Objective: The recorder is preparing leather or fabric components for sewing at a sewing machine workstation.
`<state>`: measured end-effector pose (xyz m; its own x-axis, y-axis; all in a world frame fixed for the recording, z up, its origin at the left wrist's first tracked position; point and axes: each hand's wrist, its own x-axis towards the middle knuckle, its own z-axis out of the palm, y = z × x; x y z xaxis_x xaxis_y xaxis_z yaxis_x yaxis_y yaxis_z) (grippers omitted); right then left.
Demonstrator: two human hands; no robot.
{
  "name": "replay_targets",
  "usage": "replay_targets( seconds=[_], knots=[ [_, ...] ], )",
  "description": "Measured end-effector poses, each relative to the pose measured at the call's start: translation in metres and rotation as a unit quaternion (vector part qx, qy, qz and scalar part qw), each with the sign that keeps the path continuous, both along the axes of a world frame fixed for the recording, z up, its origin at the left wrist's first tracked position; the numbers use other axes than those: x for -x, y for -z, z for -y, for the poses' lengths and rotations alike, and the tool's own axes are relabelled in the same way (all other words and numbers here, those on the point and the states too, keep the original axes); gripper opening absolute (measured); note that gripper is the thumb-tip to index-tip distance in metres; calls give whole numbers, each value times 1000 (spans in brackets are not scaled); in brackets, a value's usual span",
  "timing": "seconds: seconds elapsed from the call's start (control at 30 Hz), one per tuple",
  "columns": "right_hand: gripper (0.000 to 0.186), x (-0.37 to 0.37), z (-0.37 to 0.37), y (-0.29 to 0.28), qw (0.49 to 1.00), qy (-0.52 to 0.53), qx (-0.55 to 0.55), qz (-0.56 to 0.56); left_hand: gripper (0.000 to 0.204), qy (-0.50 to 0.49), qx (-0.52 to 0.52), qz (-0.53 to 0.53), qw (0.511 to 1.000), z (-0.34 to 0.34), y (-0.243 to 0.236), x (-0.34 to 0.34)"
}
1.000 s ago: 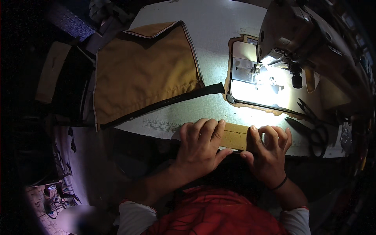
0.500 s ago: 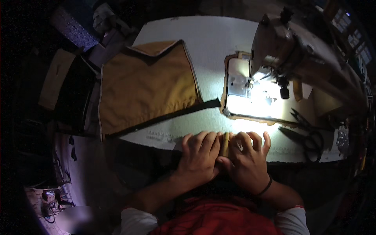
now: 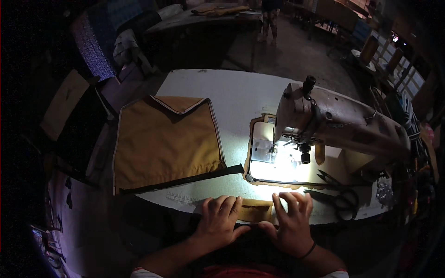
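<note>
My left hand (image 3: 220, 217) and my right hand (image 3: 289, 220) grip opposite ends of a short mustard strip (image 3: 256, 211) at the table's front edge, fingers curled on top and thumbs along the near side. Just beyond them stands a sewing machine (image 3: 333, 113), its lamp lighting the metal bed (image 3: 262, 132) and needle area. Black scissors (image 3: 345, 204) lie right of my right hand. To the left, a tan fabric piece (image 3: 164, 143) with pale piped edges lies on the white table (image 3: 232, 92), a black band (image 3: 181, 180) along its lower edge.
A chair-like object (image 3: 65, 106) stands at the far left. Beyond are another table (image 3: 194, 25) with tan material on it and a standing person (image 3: 269, 21). Cables (image 3: 405, 113) and clutter crowd the right side.
The view has tilted up, revealing the room behind. My hands drew together, narrowing the visible strip, then moved apart again, showing it broad between them.
</note>
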<state>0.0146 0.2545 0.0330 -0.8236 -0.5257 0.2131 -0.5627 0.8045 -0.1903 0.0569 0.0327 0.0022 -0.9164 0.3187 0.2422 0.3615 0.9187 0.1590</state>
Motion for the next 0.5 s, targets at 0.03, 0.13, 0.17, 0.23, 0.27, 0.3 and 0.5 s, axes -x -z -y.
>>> replay_targets(
  seconds=[0.03,0.13,0.17,0.23,0.27,0.3,0.5],
  knots=[
    [72,0,8,0,999,-29,35,2,77,-1,2,-5,1000,0,1,-1],
    [66,-2,35,8,994,-101,32,16,70,-7,13,-11,1000,-1,7,0],
    [66,-2,39,14,995,-94,28,24,68,-1,-6,-15,1000,-3,9,3],
    [66,-5,43,22,994,-99,29,34,64,-3,-35,-8,999,-1,13,1],
    [66,-5,41,24,995,-90,31,37,64,-6,-33,-9,999,0,13,1],
    [67,-6,38,25,995,-81,31,41,65,-3,-20,-9,1000,0,11,1],
    [66,-11,26,30,998,-60,22,6,72,-1,-22,-8,1000,1,7,-1]
  ],
)
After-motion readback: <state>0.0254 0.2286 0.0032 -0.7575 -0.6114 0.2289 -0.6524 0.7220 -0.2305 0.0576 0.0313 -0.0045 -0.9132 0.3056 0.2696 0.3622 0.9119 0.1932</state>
